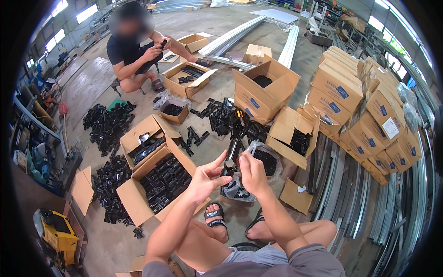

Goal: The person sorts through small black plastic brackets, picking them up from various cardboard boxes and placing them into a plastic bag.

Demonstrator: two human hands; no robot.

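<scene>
A black tube-shaped part (234,147) with a blunt round end is held up before me. My left hand (207,177) grips its near end between thumb and fingers. Closed in a pinch, my right hand (252,171) is at the part's right side; whatever is between its fingertips is too small to make out. Below them sits a small bag-lined box (236,200) with dark pieces inside. Behind my right hand, a clear plastic bag (278,171) holds small black pieces. To the left, an open carton (130,199) contains many similar black parts.
Loose piles of black parts (113,184) lie left and ahead (226,115). Several open cartons (251,99) stand beyond. A co-worker (131,51) sits far left, handling a black part. Stacked cartons (334,90) and long metal profiles (353,198) are on the right.
</scene>
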